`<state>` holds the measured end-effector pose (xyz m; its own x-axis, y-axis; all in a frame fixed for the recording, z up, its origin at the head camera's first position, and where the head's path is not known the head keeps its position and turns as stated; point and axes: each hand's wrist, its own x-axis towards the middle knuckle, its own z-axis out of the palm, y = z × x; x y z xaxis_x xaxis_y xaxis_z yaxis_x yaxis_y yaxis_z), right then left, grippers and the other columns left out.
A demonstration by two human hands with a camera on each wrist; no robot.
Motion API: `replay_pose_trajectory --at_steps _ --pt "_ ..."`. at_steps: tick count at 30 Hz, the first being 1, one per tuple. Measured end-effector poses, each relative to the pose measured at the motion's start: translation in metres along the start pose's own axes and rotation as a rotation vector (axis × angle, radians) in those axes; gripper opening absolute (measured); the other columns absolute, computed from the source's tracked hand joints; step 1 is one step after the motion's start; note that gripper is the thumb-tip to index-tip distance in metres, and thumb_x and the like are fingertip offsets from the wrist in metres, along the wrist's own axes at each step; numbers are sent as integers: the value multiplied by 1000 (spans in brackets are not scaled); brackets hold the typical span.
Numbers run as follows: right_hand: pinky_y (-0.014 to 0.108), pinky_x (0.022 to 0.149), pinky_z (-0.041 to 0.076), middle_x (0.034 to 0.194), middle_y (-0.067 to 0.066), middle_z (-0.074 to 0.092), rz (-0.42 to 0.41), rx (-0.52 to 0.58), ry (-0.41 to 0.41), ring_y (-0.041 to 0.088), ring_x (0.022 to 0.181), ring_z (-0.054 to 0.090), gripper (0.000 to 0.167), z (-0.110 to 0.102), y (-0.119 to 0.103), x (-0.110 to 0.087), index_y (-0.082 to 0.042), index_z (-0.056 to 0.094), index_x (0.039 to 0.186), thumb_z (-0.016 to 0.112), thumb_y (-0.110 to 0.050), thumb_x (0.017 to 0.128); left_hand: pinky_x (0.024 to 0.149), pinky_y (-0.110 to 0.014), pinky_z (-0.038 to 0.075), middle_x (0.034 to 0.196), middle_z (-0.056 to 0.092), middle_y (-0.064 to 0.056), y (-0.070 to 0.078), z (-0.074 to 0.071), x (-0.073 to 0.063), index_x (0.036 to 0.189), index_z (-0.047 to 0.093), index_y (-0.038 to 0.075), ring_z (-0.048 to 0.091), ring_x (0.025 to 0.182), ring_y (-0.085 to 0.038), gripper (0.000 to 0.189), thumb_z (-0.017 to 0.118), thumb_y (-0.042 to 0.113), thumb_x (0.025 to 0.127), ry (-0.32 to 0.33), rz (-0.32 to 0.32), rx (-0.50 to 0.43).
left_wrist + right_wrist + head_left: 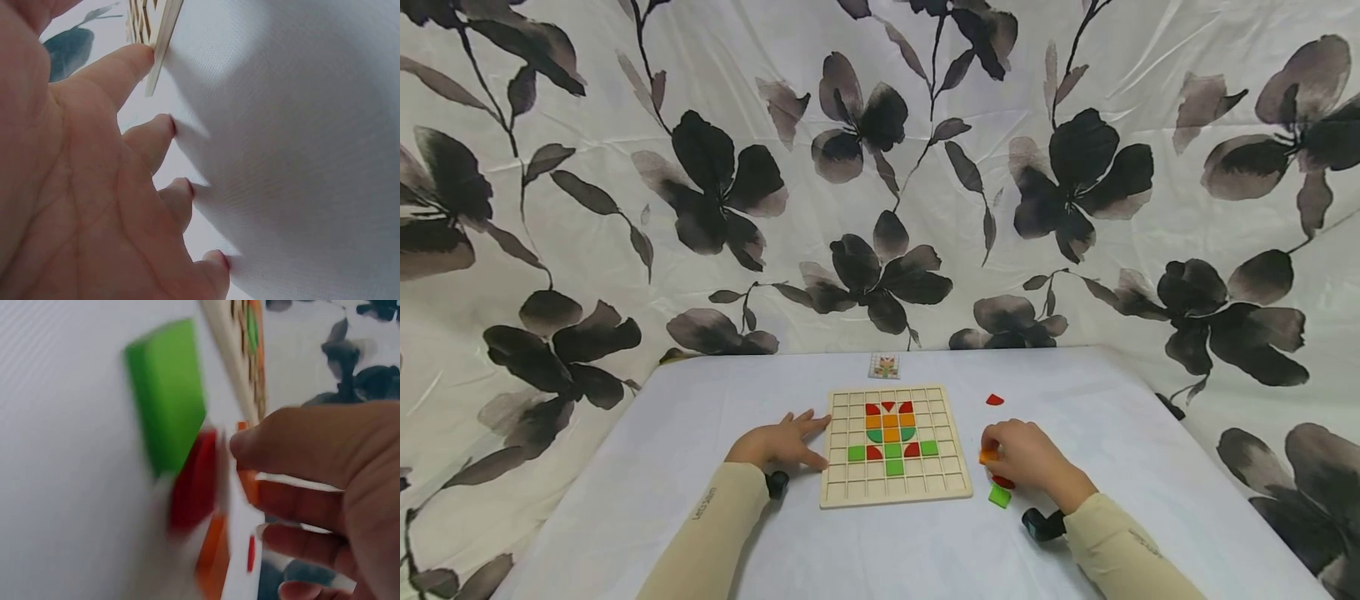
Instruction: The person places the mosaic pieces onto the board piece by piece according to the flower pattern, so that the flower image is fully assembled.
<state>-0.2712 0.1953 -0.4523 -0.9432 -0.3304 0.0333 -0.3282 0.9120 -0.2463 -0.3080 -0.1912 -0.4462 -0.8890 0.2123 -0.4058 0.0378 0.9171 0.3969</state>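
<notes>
A wooden grid board (850,492) lies on the table with a flower pattern of red, orange and green tiles in its cells. My left hand (782,442) rests at the board's left edge with its fingers spread; in the left wrist view a fingertip (145,56) touches the board's side. Right of the board, my right hand (1026,454) pinches an orange tile (988,456) between thumb and finger. Below that hand lie a green square tile (999,496) and a red piece (1003,482). Another orange piece (214,556) shows in the right wrist view.
A small picture card (884,366) with a similar pattern lies behind the board. One more red piece (995,400) lies at the back right. The white-covered table (700,392) meets a flowered cloth (880,183) hanging behind and at the sides.
</notes>
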Motion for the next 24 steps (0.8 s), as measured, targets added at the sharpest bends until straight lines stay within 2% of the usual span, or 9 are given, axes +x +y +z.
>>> replay_pose_trajectory --at_steps 3,6,10,13,17,24 --pt "35 81 47 86 -12 64 -58 36 10 10 81 52 13 -2 -19 5 -21 71 90 78 -25 80 109 -75 13 162 18 -12 -1 0 1 152 34 28 6 148 -47 90 78 46 76 10 4 10" --pt "36 85 48 91 -10 67 -172 60 -1 11 87 55 14 1 -40 11 -19 73 95 75 -26 83 109 -75 13 162 18 -12 -2 1 1 151 34 28 6 148 -47 90 78 46 75 10 13 7" --pt "35 87 49 97 -9 70 -328 40 -23 13 94 59 16 9 -62 18 -18 75 100 71 -28 87 109 -75 12 163 18 -12 -2 3 2 151 34 29 6 148 -46 89 78 45 75 7 11 -10" --pt "33 88 50 97 -9 70 -394 9 -27 11 94 61 16 17 -72 23 -18 75 100 70 -27 89 109 -75 12 163 18 -10 -3 5 4 151 34 30 6 149 -45 89 78 45 75 7 -3 -18" --pt "31 87 51 94 -9 68 -407 -29 -16 10 90 60 14 23 -75 26 -19 76 98 72 -26 87 109 -75 12 163 19 -9 -3 6 5 151 34 31 6 149 -45 89 78 46 75 8 -10 -11" --pt "30 87 51 96 -10 69 -391 12 -17 10 92 61 14 26 -73 29 -20 76 99 71 -25 88 109 -75 13 163 19 -10 -3 4 5 151 34 30 6 148 -46 88 78 45 76 13 -5 -4"
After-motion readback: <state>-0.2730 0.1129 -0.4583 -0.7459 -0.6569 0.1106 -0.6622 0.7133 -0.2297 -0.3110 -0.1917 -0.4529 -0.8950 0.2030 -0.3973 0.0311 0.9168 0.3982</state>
